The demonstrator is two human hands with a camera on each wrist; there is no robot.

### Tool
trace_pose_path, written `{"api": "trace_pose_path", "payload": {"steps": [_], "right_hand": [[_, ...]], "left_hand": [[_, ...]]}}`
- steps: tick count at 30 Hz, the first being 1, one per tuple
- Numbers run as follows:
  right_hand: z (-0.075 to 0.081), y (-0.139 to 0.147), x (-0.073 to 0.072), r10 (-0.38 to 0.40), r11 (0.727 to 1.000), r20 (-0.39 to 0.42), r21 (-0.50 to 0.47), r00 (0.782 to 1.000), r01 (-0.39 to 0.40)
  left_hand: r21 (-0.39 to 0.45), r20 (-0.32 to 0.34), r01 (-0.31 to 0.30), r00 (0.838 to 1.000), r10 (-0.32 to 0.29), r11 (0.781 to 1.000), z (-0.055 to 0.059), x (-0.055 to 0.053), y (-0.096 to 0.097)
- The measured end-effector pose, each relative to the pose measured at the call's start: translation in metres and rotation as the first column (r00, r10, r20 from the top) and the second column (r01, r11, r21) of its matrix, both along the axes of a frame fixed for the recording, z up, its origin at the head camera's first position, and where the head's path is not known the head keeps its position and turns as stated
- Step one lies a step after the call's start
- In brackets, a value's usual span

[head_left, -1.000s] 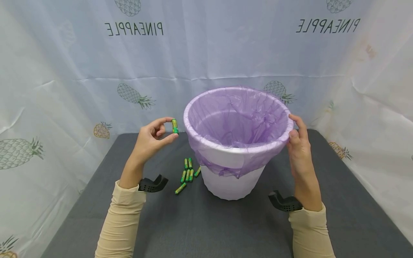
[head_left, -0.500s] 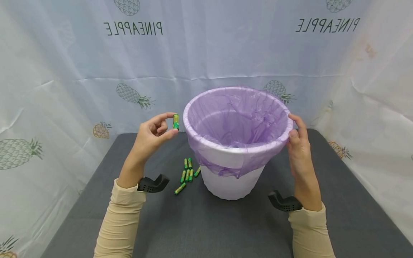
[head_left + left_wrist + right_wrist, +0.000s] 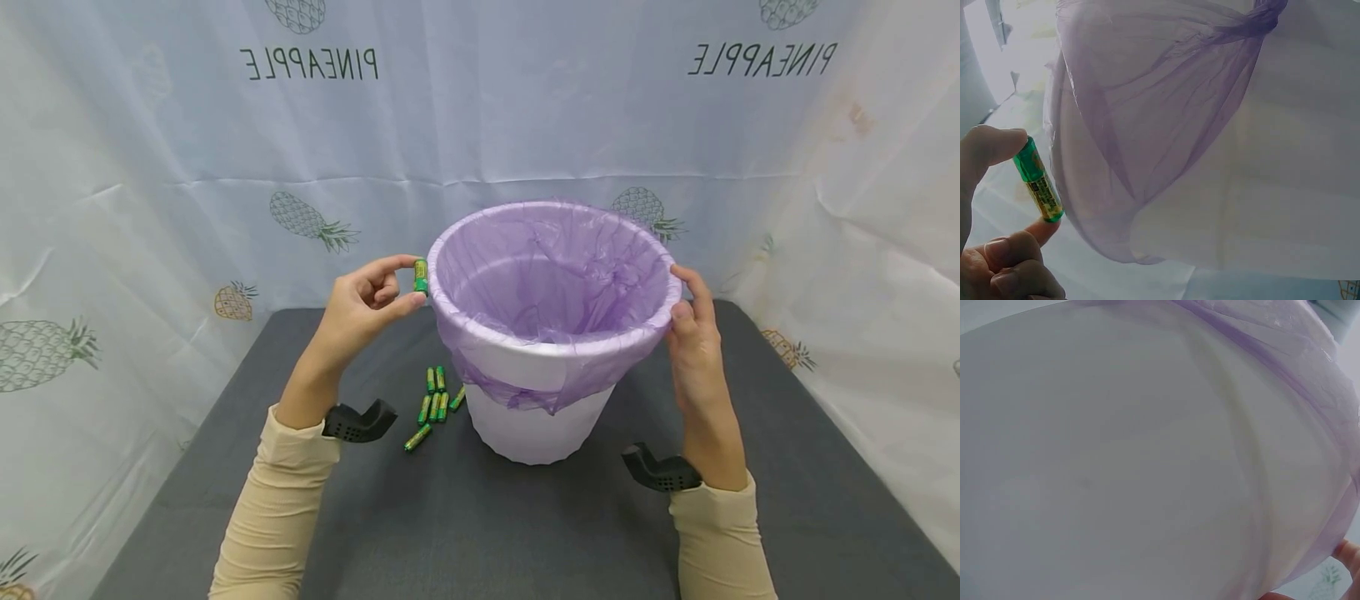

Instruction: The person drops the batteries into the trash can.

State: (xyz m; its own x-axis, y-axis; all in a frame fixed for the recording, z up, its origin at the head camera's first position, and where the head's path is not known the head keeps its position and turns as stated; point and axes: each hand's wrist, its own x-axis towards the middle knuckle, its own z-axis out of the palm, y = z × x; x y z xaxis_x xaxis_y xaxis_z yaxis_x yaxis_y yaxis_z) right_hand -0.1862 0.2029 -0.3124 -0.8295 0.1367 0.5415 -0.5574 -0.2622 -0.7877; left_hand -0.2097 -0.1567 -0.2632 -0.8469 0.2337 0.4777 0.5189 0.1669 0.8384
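In the head view my left hand pinches a green and yellow battery upright between thumb and forefinger, right at the left rim of a white trash can. The left wrist view shows the same battery gripped by its two ends, beside the bin's edge. A purple bag lines the can and is folded over its rim. On the far side my right hand holds the rim with thumb and forefinger. Several more batteries lie on the table, left of the can's base.
A dark grey cloth covers the table. White curtains printed with pineapples stand behind it and on both sides. A black wrist mount sits on each forearm.
My left hand has moved right and slightly up with the battery, closing the gap to the can's rim. The right hand and the can have stayed in place.
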Motion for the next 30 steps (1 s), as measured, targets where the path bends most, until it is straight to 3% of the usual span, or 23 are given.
{"api": "trace_pose_path", "payload": {"steps": [17, 25, 30], "right_hand": [[-0.002, 0.003, -0.002, 0.012, 1.0, 0.005, 0.025, 1.0, -0.012], [-0.001, 0.004, -0.002, 0.024, 0.999, -0.008, 0.041, 1.0, -0.023], [-0.002, 0.004, -0.002, 0.007, 0.999, -0.001, 0.035, 1.0, -0.007]], "left_hand": [[-0.032, 0.03, 0.009, 1.0, -0.009, 0.999, 0.003, -0.005, 0.01], [-0.011, 0.071, 0.038, 0.997, -0.037, 0.999, 0.002, -0.007, 0.014], [-0.006, 0.052, 0.061, 0.997, -0.06, 0.998, 0.001, -0.007, 0.016]]}}
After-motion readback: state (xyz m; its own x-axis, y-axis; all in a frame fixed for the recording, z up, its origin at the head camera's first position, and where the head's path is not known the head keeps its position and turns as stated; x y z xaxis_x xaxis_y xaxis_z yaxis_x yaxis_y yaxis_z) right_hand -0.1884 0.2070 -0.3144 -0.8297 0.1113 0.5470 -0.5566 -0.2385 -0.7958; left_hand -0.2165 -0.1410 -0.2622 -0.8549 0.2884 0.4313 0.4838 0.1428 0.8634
